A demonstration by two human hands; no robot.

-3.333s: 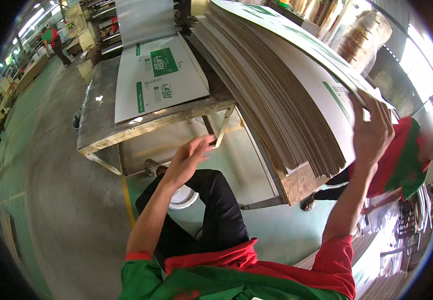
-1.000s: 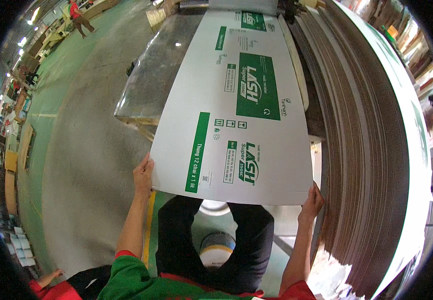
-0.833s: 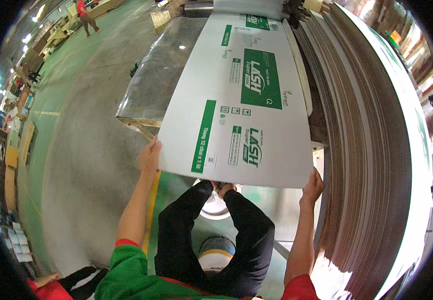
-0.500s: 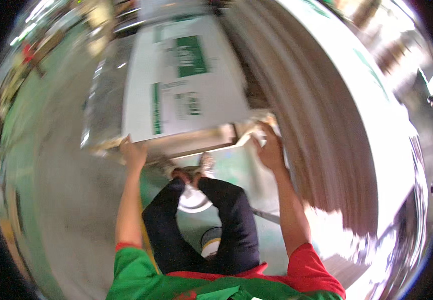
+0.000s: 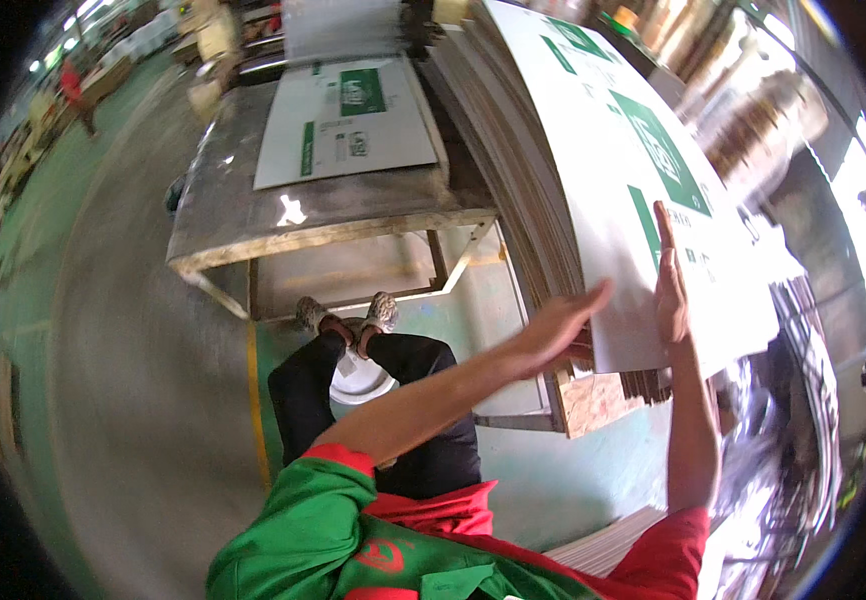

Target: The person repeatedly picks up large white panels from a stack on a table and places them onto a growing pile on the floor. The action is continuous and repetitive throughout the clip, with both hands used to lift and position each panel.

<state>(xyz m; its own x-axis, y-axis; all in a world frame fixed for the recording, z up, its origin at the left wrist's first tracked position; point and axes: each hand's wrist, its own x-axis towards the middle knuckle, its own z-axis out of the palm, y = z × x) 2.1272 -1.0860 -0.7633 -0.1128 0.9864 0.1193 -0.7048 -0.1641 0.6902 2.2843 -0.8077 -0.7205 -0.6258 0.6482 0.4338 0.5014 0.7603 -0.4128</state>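
A tall stack of brown cardboard [image 5: 513,150] stands to my right, topped by a white cardboard sheet [image 5: 623,310] with green print. My left hand [image 5: 558,335] reaches across to its near left edge, thumb over the sheet and fingers below the edge, partly hidden. Flat on the sheet's near part lies my right hand [image 5: 670,290], open with its fingers stretched out. In front of me, another printed white sheet [image 5: 383,145] lies on a low table [image 5: 223,200], away from both hands.
My feet are by the low table's legs, near a round white base [image 5: 358,382]. A wooden board [image 5: 598,403] shows under the stack's near end. Several sheets [image 5: 608,540] lie low at my right side. Far left, a person in red [image 5: 73,90] stands across the floor.
Both hands have gone from the table's near edge to the stack on the right. The white sheet on the table now lies farther from me. My body has turned rightward.
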